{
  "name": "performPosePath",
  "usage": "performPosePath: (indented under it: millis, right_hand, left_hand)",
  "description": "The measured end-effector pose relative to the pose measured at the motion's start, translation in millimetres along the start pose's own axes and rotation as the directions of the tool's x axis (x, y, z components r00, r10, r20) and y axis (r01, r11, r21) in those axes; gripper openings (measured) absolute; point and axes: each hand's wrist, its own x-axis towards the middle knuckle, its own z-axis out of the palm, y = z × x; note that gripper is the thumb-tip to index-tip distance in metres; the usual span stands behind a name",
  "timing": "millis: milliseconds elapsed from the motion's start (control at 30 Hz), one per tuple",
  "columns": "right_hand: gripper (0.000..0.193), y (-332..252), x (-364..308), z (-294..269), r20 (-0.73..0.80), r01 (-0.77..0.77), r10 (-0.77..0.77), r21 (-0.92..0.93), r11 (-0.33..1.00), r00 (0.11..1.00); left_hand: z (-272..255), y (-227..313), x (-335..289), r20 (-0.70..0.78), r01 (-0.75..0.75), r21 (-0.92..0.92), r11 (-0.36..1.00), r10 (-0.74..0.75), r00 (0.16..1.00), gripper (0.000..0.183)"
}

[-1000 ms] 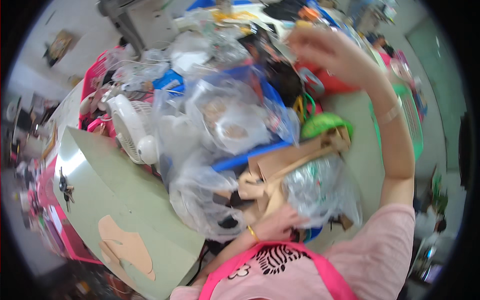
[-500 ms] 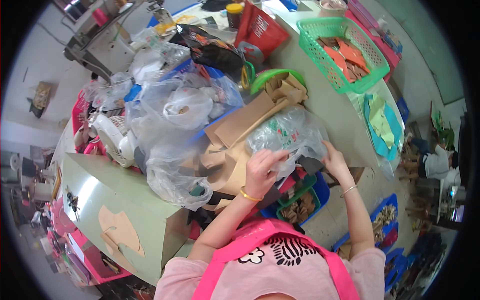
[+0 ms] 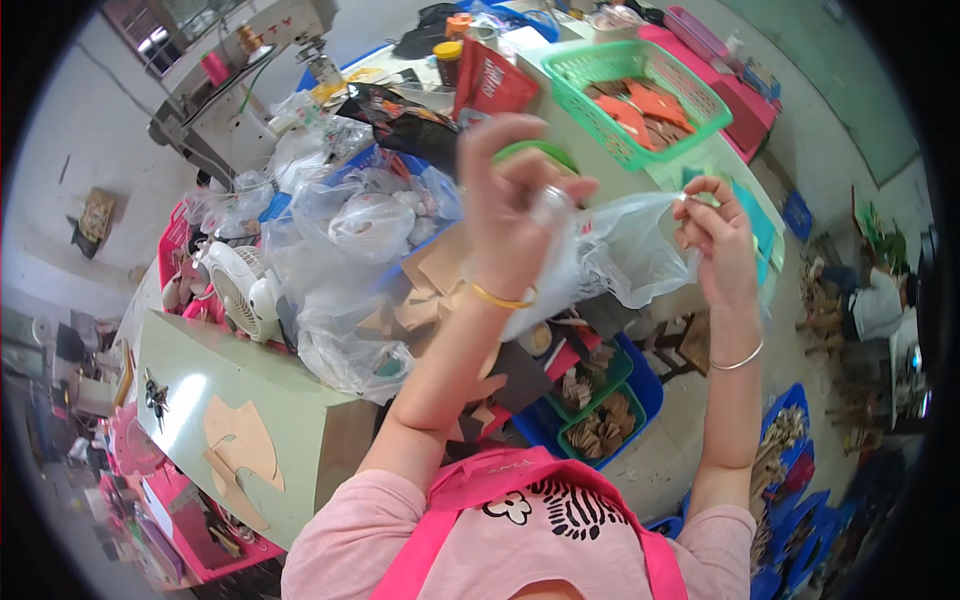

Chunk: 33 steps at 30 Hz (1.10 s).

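A thin clear plastic bag with faint red print is stretched between my two raised hands. My right hand, a silver bangle on its wrist, pinches one edge of it. Motion blurs my left hand, which wears a yellow bangle; its fingers are curved, and the bag's other side runs up to them. Beneath the bag lie tan cut sheets and dark pieces. Below my forearms a blue crate holds green baskets with folded brown pieces.
A green basket of orange and brown pieces stands at the far right of the table. Other clear bags are heaped left, beside a white fan. A sewing machine is behind. Another person sits far right.
Both hands have risen away from the heap, lifting the plastic bag off the tan sheets and pulling it wide. The view has shifted slightly.
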Motion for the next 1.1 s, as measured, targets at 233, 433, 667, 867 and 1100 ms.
performPosePath:
  millis: [233,433,667,867,1100]
  right_hand:
    - [0.028,-78.6,-132.2,-45.4,-0.019,0.15,-0.149,0.044,0.988,0.989]
    - [0.058,-89.5,-281.0,-95.5,-0.041,0.063,-0.061,0.064,0.996,0.997]
    - [0.065,-88.5,-415.7,-154.5,-0.217,-0.182,0.203,0.11,0.977,0.955]
    - [0.072,-66.4,-523.4,-211.6,-0.434,-0.215,0.24,0.107,0.971,0.868]
    - [0.059,-29.8,-610.1,-324.9,-0.67,-0.084,0.229,0.242,0.967,0.706]
  left_hand:
    - [26.0,95.6,-15.6,-0.092,-0.359,-0.367,0.858,0.351,0.932,0.045]
    - [41.9,142.6,-67.8,0.204,-0.061,-0.718,0.693,0.294,0.934,0.046]
    - [99.3,116.0,-198.3,0.225,0.129,-0.749,0.65,0.066,0.972,0.067]
    - [178.0,114.6,-319.0,0.512,0.456,-0.56,0.692,-0.144,0.847,0.073]
    - [300.7,81.6,-408.0,0.854,0.73,-0.323,0.602,-0.147,0.499,0.065]
